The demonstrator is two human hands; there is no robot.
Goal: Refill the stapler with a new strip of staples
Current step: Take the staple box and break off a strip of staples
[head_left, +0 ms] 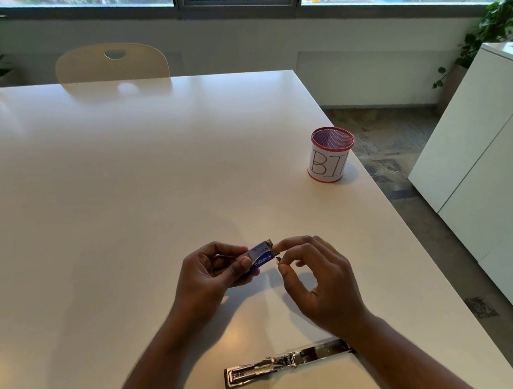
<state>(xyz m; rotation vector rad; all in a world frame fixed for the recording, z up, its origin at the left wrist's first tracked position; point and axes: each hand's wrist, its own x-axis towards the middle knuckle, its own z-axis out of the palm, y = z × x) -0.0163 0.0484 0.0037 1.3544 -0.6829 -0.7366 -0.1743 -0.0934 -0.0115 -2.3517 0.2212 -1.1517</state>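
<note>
Head view. White table (112,183): right edge runs diagonally near both hands; broad bare surface to the left and ahead. Left hand (205,280): curled around a small blue staple box (260,257), held above the tabletop. Right hand (314,272): thumb and forefinger pinched at the box's open end; whether a strip is gripped cannot be told. Stapler (275,364): opened flat near the table's near edge, partly under the right wrist. Mesh pen cup (331,154): near right edge. Chairs, windows, white cabinet beyond
</note>
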